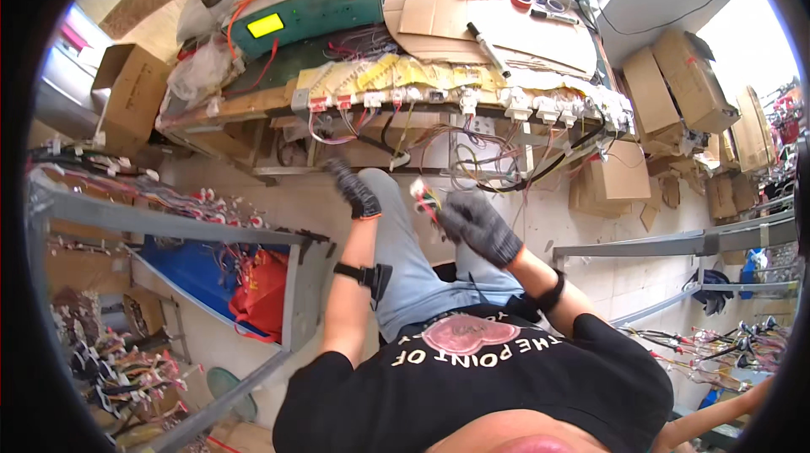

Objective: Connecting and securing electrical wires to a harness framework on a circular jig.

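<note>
My right hand [482, 230], in a dark grey knit glove, is closed around a short bundle of colored wires [433, 207] with a white connector at its end. It is over my lap, short of the bench. My left hand [355, 190], gloved alike, is raised over my left knee with its fingers stretched out and nothing visible in them. Ahead of both hands, a row of white and red connectors [371, 100] lines the bench's front edge. Looped wires [481, 168] hang below that row on the right.
On the bench stand a teal tester box [314, 18] with a lit yellow display, and cardboard sheets [439, 23] with a marker [488, 48]. Metal racks [169, 221] of wire harnesses flank me. Cartons [620, 175] stand at right. Another person's arm [717, 417] shows at lower right.
</note>
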The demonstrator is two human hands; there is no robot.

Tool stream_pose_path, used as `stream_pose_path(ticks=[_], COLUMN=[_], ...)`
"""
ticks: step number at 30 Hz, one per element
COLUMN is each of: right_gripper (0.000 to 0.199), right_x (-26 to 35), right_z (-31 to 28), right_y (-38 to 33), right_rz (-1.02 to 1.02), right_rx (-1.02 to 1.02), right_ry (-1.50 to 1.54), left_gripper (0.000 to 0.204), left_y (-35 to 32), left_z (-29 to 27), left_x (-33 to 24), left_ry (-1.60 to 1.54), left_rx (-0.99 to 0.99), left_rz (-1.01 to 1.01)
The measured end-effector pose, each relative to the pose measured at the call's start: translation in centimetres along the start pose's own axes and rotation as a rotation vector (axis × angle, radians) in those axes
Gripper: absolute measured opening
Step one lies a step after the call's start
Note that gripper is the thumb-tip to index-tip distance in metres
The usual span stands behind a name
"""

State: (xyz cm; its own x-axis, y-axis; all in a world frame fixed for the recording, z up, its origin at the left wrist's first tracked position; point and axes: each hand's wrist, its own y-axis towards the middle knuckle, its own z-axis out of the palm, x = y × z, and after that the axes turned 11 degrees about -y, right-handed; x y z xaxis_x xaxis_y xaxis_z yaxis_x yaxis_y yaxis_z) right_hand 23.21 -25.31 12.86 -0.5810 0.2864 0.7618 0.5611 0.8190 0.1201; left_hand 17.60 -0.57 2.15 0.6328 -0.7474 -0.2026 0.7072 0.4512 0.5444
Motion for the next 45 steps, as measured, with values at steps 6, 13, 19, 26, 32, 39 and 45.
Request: stream_pose_path(ticks=[6,13,19,26,32,39,45], right_gripper=[0.02,0.038,0.052,0.026,0.024,0.054,0.027], right_x=[-1.4,10.0,-4.3,-7.1,-2.1,-4.6,-20.7], right_z=[4.1,-2.7,-24.2,-25.4,-31.0,-24.9,-10.8], right_y=[8.8,-8.8,-2.1,-0.2,0.3,-12.3,-0.5], right_rz=[0.087,-0.652,0.451,0.366,0.21,0.707,-0.232], right_rx=[-0.382,0.129,-0.541,-0.154,-0.914,-0.249,-0.292], right_ry=[-0.054,-0.475,-1.017,-1.322,-1.343,0.372,-1.14], left_gripper=[0.042,0.026,0.025,0.038,0.031,0.03,0.029], left_y=[-5.3,-21.5,-21.2,-13.9,-6.2,-11.3,-24.2], left_z=[6.1,18.8,17.0,16.3,10.1,27.1,18.6], left_x=[7.3,-0.9,-8.7,-5.2,6.3,2.2,-5.2], left_ry=[0.972,0.866,-0.064,1.617,1.746,1.536,1.379], left_rx=[-0.207,-0.71,-1.262,-0.241,0.203,0.516,0.782], left_rz=[-0.413,-0.877,-0.368,-0.036,-0.743,-1.014,-1.095])
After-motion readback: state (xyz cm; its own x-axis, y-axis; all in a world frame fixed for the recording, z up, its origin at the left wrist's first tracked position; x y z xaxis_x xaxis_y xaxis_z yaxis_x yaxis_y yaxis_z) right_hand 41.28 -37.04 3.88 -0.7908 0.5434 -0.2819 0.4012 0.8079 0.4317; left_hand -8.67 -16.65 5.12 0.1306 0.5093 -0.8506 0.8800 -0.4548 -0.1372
